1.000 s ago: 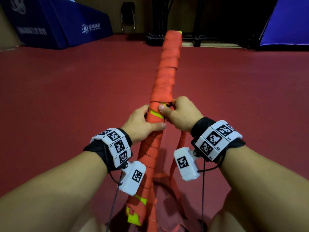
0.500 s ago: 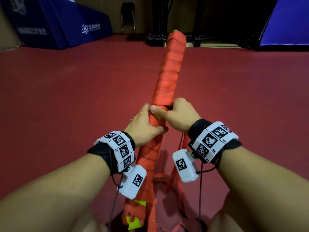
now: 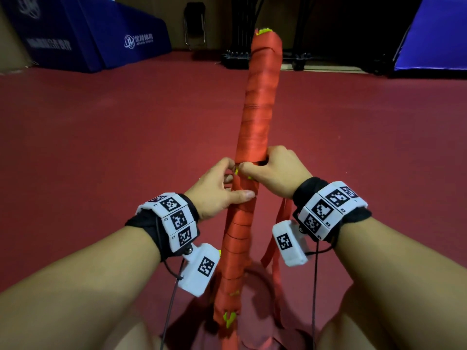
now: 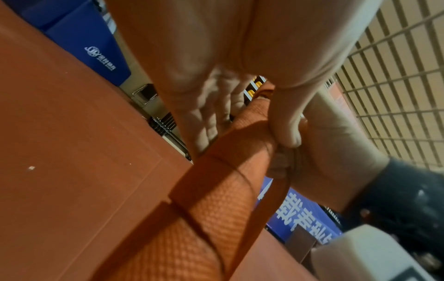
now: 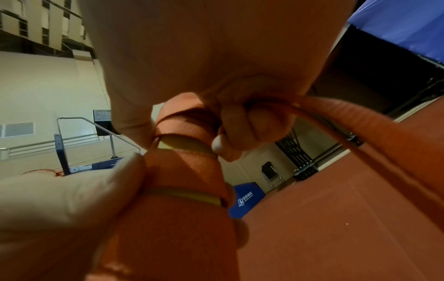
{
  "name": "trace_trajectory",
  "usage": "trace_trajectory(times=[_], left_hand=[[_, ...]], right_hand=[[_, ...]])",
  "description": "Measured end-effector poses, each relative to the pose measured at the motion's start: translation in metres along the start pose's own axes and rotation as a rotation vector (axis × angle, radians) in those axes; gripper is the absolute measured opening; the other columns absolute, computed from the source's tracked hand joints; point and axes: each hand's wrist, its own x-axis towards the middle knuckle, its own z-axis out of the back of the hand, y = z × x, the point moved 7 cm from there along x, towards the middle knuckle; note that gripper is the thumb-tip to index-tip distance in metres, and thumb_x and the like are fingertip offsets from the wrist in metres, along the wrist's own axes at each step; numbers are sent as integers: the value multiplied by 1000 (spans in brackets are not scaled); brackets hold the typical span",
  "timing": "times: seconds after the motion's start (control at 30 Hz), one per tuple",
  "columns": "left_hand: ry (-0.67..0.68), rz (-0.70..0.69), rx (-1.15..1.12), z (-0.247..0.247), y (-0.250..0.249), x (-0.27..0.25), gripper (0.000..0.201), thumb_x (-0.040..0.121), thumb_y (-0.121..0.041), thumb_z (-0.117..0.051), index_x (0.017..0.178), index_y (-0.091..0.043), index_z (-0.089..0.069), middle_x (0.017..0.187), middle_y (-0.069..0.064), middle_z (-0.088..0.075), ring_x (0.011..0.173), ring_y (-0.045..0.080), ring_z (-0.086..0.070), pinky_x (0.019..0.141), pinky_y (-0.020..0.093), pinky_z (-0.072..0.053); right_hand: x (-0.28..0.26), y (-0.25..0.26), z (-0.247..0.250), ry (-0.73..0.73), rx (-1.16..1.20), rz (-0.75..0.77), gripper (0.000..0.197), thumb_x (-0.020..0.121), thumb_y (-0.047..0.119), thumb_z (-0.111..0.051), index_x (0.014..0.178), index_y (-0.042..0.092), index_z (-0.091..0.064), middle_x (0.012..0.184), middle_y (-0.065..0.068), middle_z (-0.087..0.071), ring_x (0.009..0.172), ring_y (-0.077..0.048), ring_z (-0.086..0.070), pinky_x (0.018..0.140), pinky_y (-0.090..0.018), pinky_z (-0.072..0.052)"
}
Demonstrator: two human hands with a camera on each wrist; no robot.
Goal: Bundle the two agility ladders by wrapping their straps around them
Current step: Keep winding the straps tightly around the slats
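A long bundle of agility ladders [image 3: 256, 107], wound in orange-red strap with yellow-green rungs peeping out, stands nearly upright in front of me. My left hand [image 3: 219, 189] grips the bundle [image 4: 216, 199] at its middle, thumb across the front. Just above it my right hand [image 3: 274, 170] pinches the orange strap [image 5: 336, 121] against the bundle [image 5: 182, 171]. Loose strap [image 3: 276, 261] hangs down below the right wrist. The bundle's lower end [image 3: 228, 317] rests near my lap.
The floor [image 3: 101, 147] is dark red sports flooring. Blue padded mats [image 3: 101, 34] lie at the far left and another blue mat [image 3: 434, 34] at the far right. A folding chair [image 3: 194, 24] and a black rack [image 3: 252, 26] stand at the back wall.
The bundle has tipped more upright, its top swinging right and toward me. Both hands stayed at its middle, the right one drawing the strap round over the exposed yellow rung.
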Motion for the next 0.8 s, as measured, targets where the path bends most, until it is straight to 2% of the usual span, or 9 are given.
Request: trace_trajectory(times=[0.1, 0.13, 0.27, 0.33, 0.43, 0.57, 0.63, 0.7, 0.8], left_hand=[[-27, -28, 53, 2, 0, 1, 61, 65, -20, -88, 112, -15, -49, 106, 11, -71, 94, 16, -70, 81, 29, -56], [-37, -27, 57, 2, 0, 1, 65, 62, -21, -90, 114, -16, -50, 111, 16, -71, 96, 20, -70, 85, 32, -56], [-66, -41, 93, 4, -6, 0, 62, 74, -4, -87, 128, -10, -58, 118, 18, -70, 100, 19, -70, 76, 16, -52], [-58, -53, 122, 3, -8, 0, 52, 77, -6, -86, 123, -11, -64, 115, 16, -71, 95, 16, -72, 70, 13, -51], [-43, -43, 95, 0, -10, -3, 41, 79, -6, -84, 113, -17, -65, 106, 12, -70, 69, 0, -67, 60, 13, -49], [-63, -49, 99, 1, -11, -3, 47, 74, -9, -88, 116, -12, -67, 105, 14, -74, 81, 11, -69, 68, 20, -55], [-69, -34, 101, 3, -11, -2, 46, 74, -7, -88, 116, -7, -69, 90, 5, -75, 74, 7, -69, 68, 21, -54], [-72, -35, 118, 5, -11, -2, 36, 73, -7, -88, 106, -4, -73, 73, -5, -70, 61, 2, -63, 62, 18, -50], [-85, -36, 131, 6, -10, -2, 32, 70, -12, -91, 97, -2, -75, 68, -4, -67, 59, 3, -58, 61, 20, -49]], right_hand=[[1, -2, -3, 20, -57, -16, 37, 78, 46, -64, 73, 10, -64, 69, -2, -69, 71, -20, -63, 62, -33, -49], [1, -2, -3, 20, -66, -26, 38, 77, 48, -64, 71, 10, -64, 68, -2, -68, 70, -21, -63, 59, -33, -48], [1, -1, -1, 16, -90, -44, 39, 79, 46, -64, 60, 13, -55, 59, 0, -59, 62, -20, -56, 52, -31, -39], [0, -1, 0, 15, -94, -54, 40, 80, 45, -64, 58, 14, -52, 56, 1, -55, 58, -19, -53, 50, -30, -36], [0, -4, 2, 28, -76, -73, 42, 82, 45, -64, 63, 8, -60, 57, 0, -58, 59, -20, -56, 51, -30, -39], [-1, -4, 1, 60, -65, -33, 46, 85, 56, -66, 73, 12, -69, 66, 0, -66, 65, -16, -61, 55, -29, -44], [-1, -2, 0, 62, -82, -14, 46, 87, 56, -66, 76, 11, -70, 64, 1, -61, 63, -15, -57, 53, -28, -40], [-1, 1, 0, 62, -105, -1, 43, 89, 53, -66, 77, 12, -71, 59, 3, -56, 59, -13, -53, 52, -26, -37], [-1, 3, -1, 64, -130, 12, 41, 90, 52, -65, 77, 13, -72, 59, 1, -56, 61, -15, -52, 53, -27, -38]])
